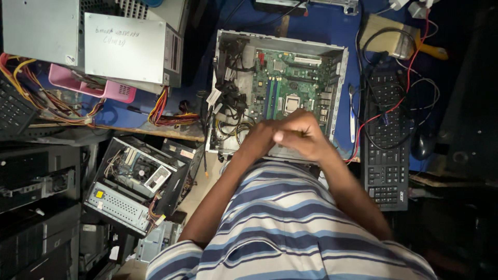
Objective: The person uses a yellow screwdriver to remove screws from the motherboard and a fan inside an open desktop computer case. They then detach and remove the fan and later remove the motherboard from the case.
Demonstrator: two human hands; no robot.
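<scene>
Item 1, far left: a dark keyboard edge [13, 106] beside a tangle of coloured power leads [49, 101], lying on the desk [321, 26], which had a blue top.

Item 2, upper left: a grey power supply unit [41, 28] with a paper-labelled metal box [127, 46] in front of it, both resting over a pink plastic tray [91, 85].

Item 3, lower left: an opened small computer chassis [137, 179], tilted, standing below desk level among other dark cases.

Item 4, centre: an open desktop case [280, 85] lying flat on the desk, its green motherboard [290, 83] exposed, with black cable bundles packed along its left side.

Item 5: left hand [259, 136] and right hand [303, 136], brought together over the near edge of the open case, touching one another. The fingers were curled inward and mostly closed. Whether either held a small part could not be told, as the picture was blurred there. Both forearms ran up from a striped shirt [290, 228], elbows spread wide, wrists meeting in the middle.

Handling note: work this close to an exposed board looked best done with the hands held steady, clear of the socket and the loose leads.

Item 6, right: a black keyboard [386, 155] on the desk, crossed by a red wire [386, 111], just beside the case.
</scene>
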